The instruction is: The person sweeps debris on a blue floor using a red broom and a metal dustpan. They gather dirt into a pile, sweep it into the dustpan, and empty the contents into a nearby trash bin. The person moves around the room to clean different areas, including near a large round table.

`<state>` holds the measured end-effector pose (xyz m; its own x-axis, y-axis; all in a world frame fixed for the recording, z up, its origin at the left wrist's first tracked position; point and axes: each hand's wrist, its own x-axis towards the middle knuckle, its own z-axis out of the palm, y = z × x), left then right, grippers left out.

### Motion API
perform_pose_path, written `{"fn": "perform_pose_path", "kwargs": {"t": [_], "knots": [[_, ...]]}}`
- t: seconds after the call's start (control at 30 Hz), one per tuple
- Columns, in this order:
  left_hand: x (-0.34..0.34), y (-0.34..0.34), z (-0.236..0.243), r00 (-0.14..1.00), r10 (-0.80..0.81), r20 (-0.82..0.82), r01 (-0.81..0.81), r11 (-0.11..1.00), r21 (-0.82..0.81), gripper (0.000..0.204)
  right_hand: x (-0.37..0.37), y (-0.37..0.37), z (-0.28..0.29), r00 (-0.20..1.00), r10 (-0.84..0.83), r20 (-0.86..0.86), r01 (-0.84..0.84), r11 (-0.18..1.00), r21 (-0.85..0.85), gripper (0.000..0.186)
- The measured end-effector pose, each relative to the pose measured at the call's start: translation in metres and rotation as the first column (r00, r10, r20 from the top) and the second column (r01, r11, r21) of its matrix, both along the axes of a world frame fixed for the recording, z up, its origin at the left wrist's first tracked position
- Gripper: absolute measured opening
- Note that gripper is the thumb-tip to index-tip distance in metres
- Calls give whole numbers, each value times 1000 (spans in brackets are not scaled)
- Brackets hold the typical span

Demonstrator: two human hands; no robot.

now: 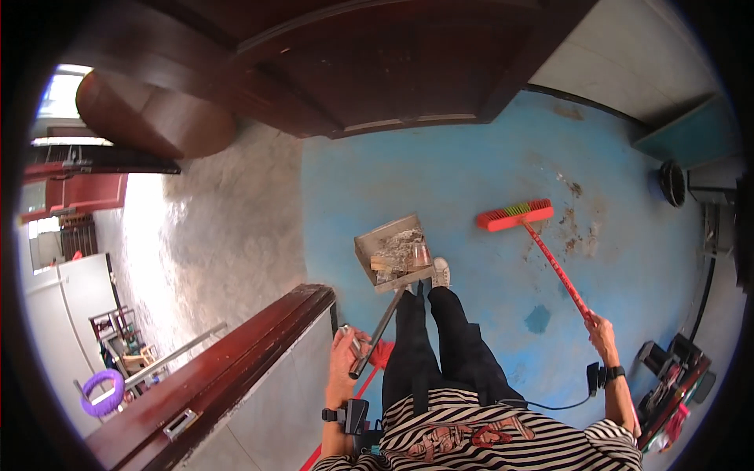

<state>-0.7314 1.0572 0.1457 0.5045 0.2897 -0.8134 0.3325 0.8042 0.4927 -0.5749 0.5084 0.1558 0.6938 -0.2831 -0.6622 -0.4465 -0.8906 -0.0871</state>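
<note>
My right hand [603, 339] is closed round the red shaft of a broom [559, 271]. Its red head, with red and yellow-green bristles, is out over the blue floor; whether it touches the floor I cannot tell. At the lower middle, my left hand [348, 357] is closed at the dark handle of a metal dustpan [387, 308]. A small silvery part shows by its fingers, too unclear to name. In the dustpan's tray lie grey dust and scraps, a clear plastic cup [421, 254] and a light brown piece [386, 263].
Dirt and debris [573, 228] are scattered on the blue floor [448, 173] right of the broom head. A dark wooden door [377, 67] spans the far side; another door edge [259, 341] is close by my left arm. A black bin [670, 184] stands far right. Another red tool [382, 355] is beside my left leg.
</note>
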Motion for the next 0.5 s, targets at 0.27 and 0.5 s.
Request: {"fn": "perform_pose_path", "kwargs": {"t": [0.27,0.5], "knots": [[-19,-24,17,997,-31,-73,35,998,57,19,17,91,-39,886,443,134,-456,886,82,36],[-62,-10,-7,997,-56,-46,59,995,86,20,14,163,-93,793,606,69,-609,790,61,33]]}}
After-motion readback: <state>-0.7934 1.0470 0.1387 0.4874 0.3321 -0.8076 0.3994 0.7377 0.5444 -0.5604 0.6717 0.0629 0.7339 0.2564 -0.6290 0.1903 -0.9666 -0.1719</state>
